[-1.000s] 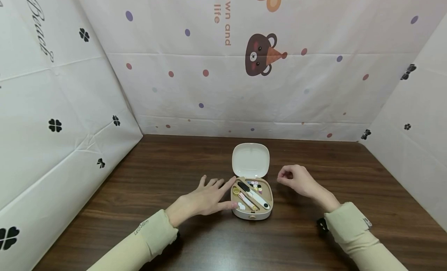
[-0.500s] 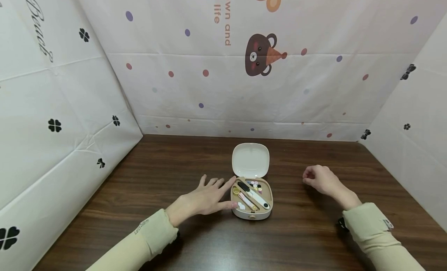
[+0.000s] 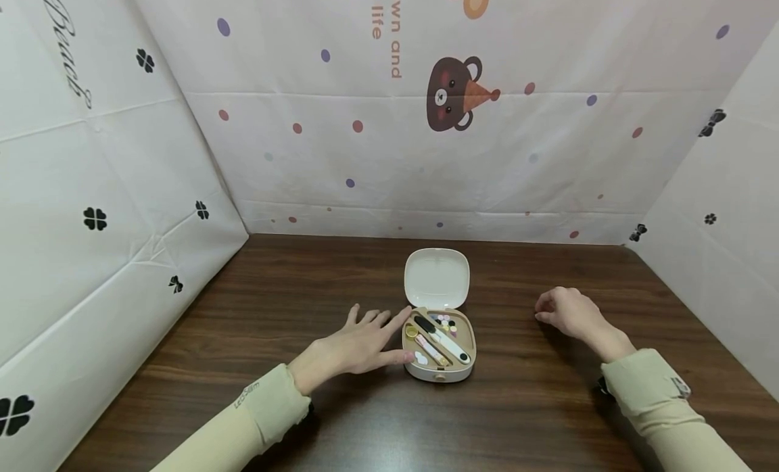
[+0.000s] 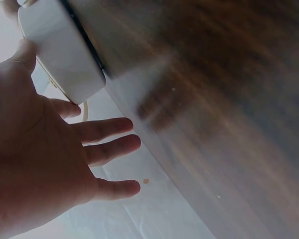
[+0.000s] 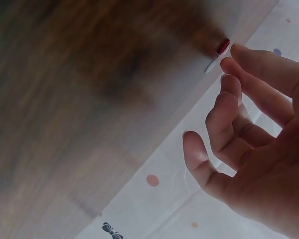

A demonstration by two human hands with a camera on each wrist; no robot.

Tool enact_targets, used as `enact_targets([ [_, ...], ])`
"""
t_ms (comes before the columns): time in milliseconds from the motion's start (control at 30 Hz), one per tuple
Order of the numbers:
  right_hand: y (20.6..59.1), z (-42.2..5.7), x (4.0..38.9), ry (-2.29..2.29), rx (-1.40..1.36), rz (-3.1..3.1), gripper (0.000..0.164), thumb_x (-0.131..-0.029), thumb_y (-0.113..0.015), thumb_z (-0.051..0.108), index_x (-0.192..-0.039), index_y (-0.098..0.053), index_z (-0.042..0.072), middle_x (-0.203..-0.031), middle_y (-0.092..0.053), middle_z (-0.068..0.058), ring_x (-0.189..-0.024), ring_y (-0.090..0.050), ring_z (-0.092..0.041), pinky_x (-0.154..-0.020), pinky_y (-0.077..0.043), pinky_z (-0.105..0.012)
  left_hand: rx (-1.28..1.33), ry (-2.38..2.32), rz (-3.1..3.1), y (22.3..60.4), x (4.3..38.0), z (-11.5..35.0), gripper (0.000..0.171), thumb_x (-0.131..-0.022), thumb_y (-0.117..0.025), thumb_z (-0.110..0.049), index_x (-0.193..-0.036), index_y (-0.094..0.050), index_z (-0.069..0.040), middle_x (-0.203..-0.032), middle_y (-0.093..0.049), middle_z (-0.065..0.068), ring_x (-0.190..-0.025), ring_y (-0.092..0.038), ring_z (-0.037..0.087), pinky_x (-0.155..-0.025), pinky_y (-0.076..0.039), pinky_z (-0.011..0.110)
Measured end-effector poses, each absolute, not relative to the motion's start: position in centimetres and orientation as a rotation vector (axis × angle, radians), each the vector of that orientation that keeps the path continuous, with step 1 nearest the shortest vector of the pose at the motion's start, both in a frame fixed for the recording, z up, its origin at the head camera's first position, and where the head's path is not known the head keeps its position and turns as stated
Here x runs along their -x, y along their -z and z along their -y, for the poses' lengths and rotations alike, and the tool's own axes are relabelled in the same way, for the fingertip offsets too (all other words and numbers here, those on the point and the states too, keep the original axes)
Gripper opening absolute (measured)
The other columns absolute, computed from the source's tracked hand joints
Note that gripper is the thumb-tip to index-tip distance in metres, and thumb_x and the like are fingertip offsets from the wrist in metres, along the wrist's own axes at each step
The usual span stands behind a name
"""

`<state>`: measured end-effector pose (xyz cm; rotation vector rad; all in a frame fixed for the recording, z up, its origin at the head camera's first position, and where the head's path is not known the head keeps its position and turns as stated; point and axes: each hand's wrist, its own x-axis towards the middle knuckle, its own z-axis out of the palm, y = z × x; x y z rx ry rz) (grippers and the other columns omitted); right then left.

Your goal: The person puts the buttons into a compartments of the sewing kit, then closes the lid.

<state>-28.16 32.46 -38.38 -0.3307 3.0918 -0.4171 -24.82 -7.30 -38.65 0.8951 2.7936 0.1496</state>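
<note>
The desk (image 3: 365,418) carries an open white case (image 3: 453,375) midway between its side edges, lid (image 3: 437,278) toward the far edge. The left hand (image 3: 349,347), fingers apart, touches the case's left side; the right hand (image 3: 575,315), fingers curled, is nearer the desk's right edge. Inside, a black-and-white tool (image 3: 445,340) slants beside small coloured discs (image 3: 446,322). A tiny red piece (image 5: 223,46) shows by the right fingertips (image 5: 240,52); whether pinched, I cannot tell
</note>
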Motion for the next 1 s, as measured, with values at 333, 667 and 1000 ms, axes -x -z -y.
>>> enact_targets([
  [333, 38.51, -32.43, 28.39, 0.345, 0.348, -3.120, 0.007, -0.085, -0.071, 0.015, -0.088, -0.074, 0.009, -0.092, -0.072, -0.014, -0.080, -0.066, -0.030, -0.067, -0.050, -0.049, -0.897, -0.163, -2.798, 38.72, 24.86, 7.28, 0.086, -0.089, -0.031, -0.075, -0.157, -0.007, -0.029, -0.153, -0.039, 0.013, -0.143, -0.032, 0.032, -0.114, -0.013, 0.065],
  [667, 38.74, -32.70, 28.65, 0.359, 0.359, -3.115, 0.004, -0.084, -0.072, 0.014, -0.080, -0.072, 0.012, -0.080, -0.069, -0.006, -0.068, -0.060, -0.020, -0.061, -0.047, -0.044, -0.897, -0.154, -2.799, 38.79, 24.82, 7.31, 0.086, -0.089, -0.030, -0.076, -0.157, -0.006, -0.029, -0.153, -0.039, 0.012, -0.143, -0.032, 0.032, -0.114, -0.013, 0.065],
  [1000, 38.54, -32.35, 28.44, 0.481, 0.377, -3.068, 0.011, -0.084, -0.071, 0.013, -0.075, -0.065, 0.012, -0.069, -0.060, 0.002, -0.059, -0.047, -0.014, -0.055, -0.037, -0.031, -0.900, -0.166, -2.800, 38.71, 24.74, 7.29, 0.085, -0.089, -0.031, -0.075, -0.157, -0.007, -0.028, -0.152, -0.040, 0.013, -0.143, -0.033, 0.032, -0.114, -0.013, 0.065],
])
